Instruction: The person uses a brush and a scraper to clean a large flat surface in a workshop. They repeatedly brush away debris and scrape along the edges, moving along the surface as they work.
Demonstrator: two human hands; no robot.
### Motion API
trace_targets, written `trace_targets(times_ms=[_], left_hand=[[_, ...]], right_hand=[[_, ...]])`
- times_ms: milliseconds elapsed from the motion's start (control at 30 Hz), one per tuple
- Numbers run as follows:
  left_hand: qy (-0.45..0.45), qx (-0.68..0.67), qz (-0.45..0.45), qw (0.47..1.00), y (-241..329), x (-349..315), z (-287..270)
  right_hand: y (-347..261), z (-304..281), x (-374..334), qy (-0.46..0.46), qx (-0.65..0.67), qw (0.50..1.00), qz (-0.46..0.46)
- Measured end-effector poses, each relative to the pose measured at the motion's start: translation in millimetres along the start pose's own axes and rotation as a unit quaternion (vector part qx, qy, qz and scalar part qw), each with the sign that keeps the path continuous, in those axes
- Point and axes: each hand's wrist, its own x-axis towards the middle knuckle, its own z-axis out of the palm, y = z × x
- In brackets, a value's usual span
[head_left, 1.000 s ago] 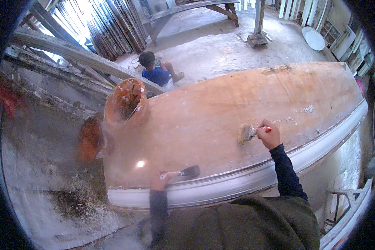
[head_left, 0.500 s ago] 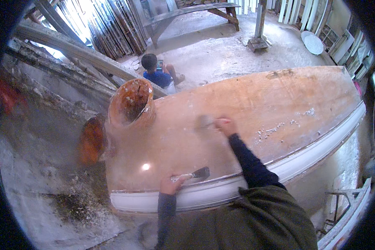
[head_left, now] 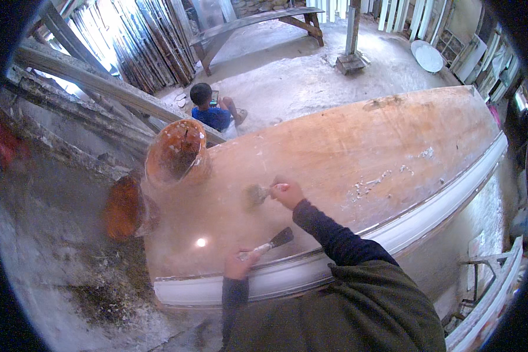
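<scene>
My right hand (head_left: 287,193) is closed round the handle of a paintbrush (head_left: 256,196), whose pale bristles touch or hover just over the wooden tabletop (head_left: 328,152). Near the front edge, my left hand (head_left: 239,263) grips a putty knife (head_left: 282,237) by its handle, the dark blade pointing up and to the right. A long white moulding (head_left: 299,273) lies along the table's near edge, beside my left hand. White crumbs (head_left: 366,185) are scattered on the wood to the right of the brush.
An orange bucket (head_left: 200,167) stands on the table's far left, with another orange container (head_left: 123,208) beside it. Beyond the table a person in blue (head_left: 212,117) sits on the floor holding a phone. A bench (head_left: 258,20) and a post (head_left: 352,35) stand farther back.
My right hand has swept the brush left and toward me across the wood. My left hand stays near the front edge with the putty knife. The whole view has shifted slightly.
</scene>
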Motion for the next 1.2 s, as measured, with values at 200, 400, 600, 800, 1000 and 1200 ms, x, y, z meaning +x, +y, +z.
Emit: trace_targets(times_ms=[200,400,600,800,1000,1200], left_hand=[[0.003,-0.023,0.019,1.000,-104.9,18.8,-5.6],[0.002,0.059,-0.002,0.998,-65.3,0.6,-3.8],[0.050,0.159,-0.023,0.986,-24.8,-16.5,0.4],[0.010,0.178,0.015,0.984,-37.2,-8.8,0.4],[-0.078,0.214,0.086,0.970,-41.6,6.9,10.2],[-0.124,0.242,0.032,0.962,-18.9,18.2,14.7]], right_hand=[[-118.7,-128.6,-43.5,0.088,-0.084,0.985,0.124],[-118.5,-99.4,-8.7,0.063,-0.121,0.990,0.027],[-73.3,6.9,94.9,0.146,-0.251,0.951,-0.110],[-68.4,-122.8,87.0,0.255,-0.041,0.964,0.066],[-136.7,-238.1,-63.7,0.350,-0.208,0.913,0.024],[-150.9,-165.4,-139.5,0.125,-0.046,0.989,0.057]])
